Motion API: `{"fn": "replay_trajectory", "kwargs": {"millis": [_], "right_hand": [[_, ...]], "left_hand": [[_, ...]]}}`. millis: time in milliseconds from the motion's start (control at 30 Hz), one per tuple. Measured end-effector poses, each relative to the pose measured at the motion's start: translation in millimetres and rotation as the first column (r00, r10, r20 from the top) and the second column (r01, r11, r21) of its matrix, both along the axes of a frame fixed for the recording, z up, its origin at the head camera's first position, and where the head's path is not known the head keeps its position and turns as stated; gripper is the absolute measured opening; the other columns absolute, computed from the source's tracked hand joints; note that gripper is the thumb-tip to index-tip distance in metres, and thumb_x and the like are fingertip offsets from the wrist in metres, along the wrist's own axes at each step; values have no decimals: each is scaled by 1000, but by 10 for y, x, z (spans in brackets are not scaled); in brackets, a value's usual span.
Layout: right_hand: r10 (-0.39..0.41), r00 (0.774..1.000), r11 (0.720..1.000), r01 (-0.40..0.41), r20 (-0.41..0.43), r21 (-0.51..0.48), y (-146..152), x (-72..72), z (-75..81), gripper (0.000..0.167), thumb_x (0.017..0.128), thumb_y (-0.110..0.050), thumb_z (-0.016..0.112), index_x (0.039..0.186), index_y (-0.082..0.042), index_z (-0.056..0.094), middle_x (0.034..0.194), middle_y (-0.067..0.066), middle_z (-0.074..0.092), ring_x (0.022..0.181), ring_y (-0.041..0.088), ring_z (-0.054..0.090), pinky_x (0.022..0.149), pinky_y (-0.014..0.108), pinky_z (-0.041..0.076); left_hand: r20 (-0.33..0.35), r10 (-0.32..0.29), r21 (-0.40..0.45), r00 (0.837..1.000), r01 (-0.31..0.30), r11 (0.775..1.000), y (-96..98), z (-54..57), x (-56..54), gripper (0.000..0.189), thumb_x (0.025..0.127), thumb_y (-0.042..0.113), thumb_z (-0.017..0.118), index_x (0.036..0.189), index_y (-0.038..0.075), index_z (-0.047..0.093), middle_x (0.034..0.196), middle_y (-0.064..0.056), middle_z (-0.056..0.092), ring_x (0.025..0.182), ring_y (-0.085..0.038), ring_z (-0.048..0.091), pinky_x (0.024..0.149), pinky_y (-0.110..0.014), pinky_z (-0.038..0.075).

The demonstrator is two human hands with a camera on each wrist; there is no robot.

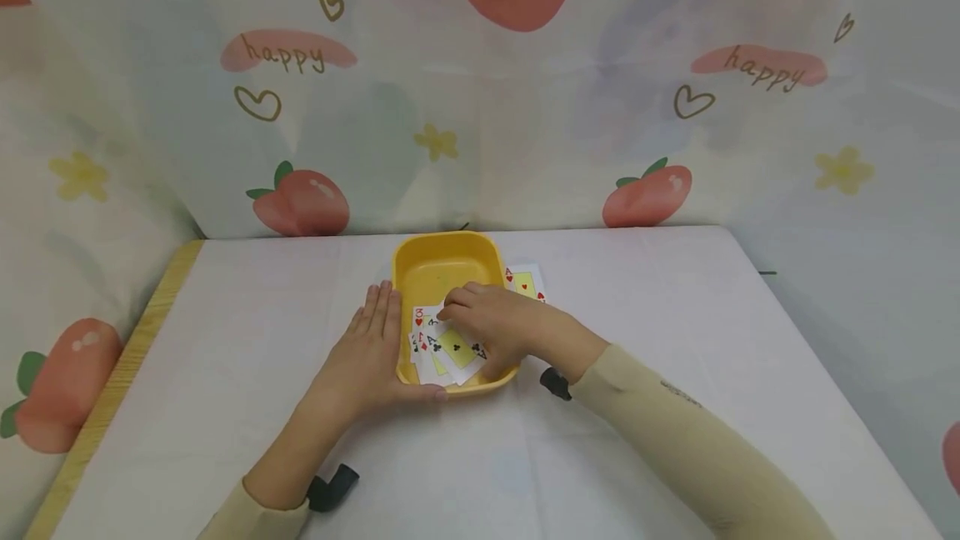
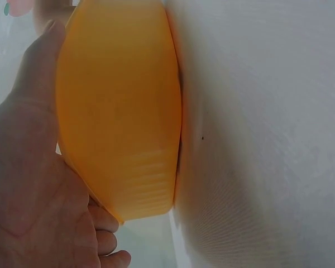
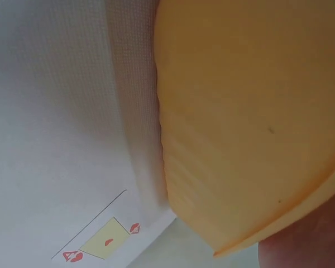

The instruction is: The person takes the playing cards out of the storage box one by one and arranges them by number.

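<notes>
Fruit-printed cloth [image 1: 517, 123] rises behind a white-covered tabletop [image 1: 637, 315], where a yellow tray [image 1: 450, 248] stands towards the far edge. Along its left wall lies the left hand [image 1: 367, 357], grip spread, fingers straight, thumb at the near rim. Over the tray's near part reaches the right hand [image 1: 491, 323], fingers bent down to the playing cards [image 1: 456, 347] overlapping inside; whether that grip pinches one, I cannot tell. An ace of hearts [image 1: 527, 283] lies on the tabletop just right of the tray. The step looks like picking among cards while the tray is steadied; next probably calls for separating one cleanly.
</notes>
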State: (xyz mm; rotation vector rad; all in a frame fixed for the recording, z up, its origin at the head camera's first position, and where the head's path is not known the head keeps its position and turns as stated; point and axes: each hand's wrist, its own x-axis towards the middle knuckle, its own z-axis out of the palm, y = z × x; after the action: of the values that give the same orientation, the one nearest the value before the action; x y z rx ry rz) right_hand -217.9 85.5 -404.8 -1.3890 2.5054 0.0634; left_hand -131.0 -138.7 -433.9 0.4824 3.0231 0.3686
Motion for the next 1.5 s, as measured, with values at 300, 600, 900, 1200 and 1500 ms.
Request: {"fn": "replay_trajectory", "kwargs": {"millis": [300, 600, 900, 1200, 1500], "right_hand": [[5, 1000, 999, -5, -20, 46, -66, -22, -40, 91, 66, -47, 87, 143, -17, 49, 137, -2, 49, 122, 15, 44, 114, 32, 37], [-8, 998, 995, 14, -56, 103, -112, -25, -118, 91, 64, -50, 86, 142, -17, 51, 132, -3, 51, 117, 15, 44, 111, 33, 40], [-9, 994, 995, 19, -107, 98, -130, -7, -151, 83, 69, -53, 80, 139, -17, 54, 125, -3, 54, 111, 16, 46, 105, 32, 44], [-35, 992, 992, 49, -118, 118, -153, 25, -114, 84, 67, -56, 81, 138, -19, 55, 127, -2, 54, 113, 17, 46, 106, 34, 43], [-40, 992, 997, 49, -122, 66, -142, 3, -101, 81, 68, -57, 79, 134, -18, 56, 125, -3, 54, 111, 16, 46, 104, 35, 44]], "left_hand": [[0, -4, 10, 1000, 4, 1000, -12, 10, -14, 149, 61, 99, 48, 157, -7, 5, 165, -25, 1, 154, -37, 0, 123, -50, 19], [13, 0, 2, 1000, 0, 1000, 4, -5, -7, 148, 62, 98, 50, 157, -6, 3, 166, -23, -1, 154, -36, -1, 123, -50, 18], [12, 8, 7, 1000, -8, 1000, 5, 6, -2, 148, 62, 96, 54, 157, -6, 4, 166, -23, -1, 154, -36, -1, 123, -51, 18], [8, 15, 10, 1000, -15, 1000, 7, 0, -2, 147, 62, 95, 56, 157, -5, 4, 166, -23, -1, 154, -36, -1, 123, -50, 17], [18, 19, 10, 1000, -19, 1000, 16, 6, -2, 146, 63, 93, 57, 157, -5, 4, 166, -22, -1, 154, -36, -2, 123, -50, 17]]}}
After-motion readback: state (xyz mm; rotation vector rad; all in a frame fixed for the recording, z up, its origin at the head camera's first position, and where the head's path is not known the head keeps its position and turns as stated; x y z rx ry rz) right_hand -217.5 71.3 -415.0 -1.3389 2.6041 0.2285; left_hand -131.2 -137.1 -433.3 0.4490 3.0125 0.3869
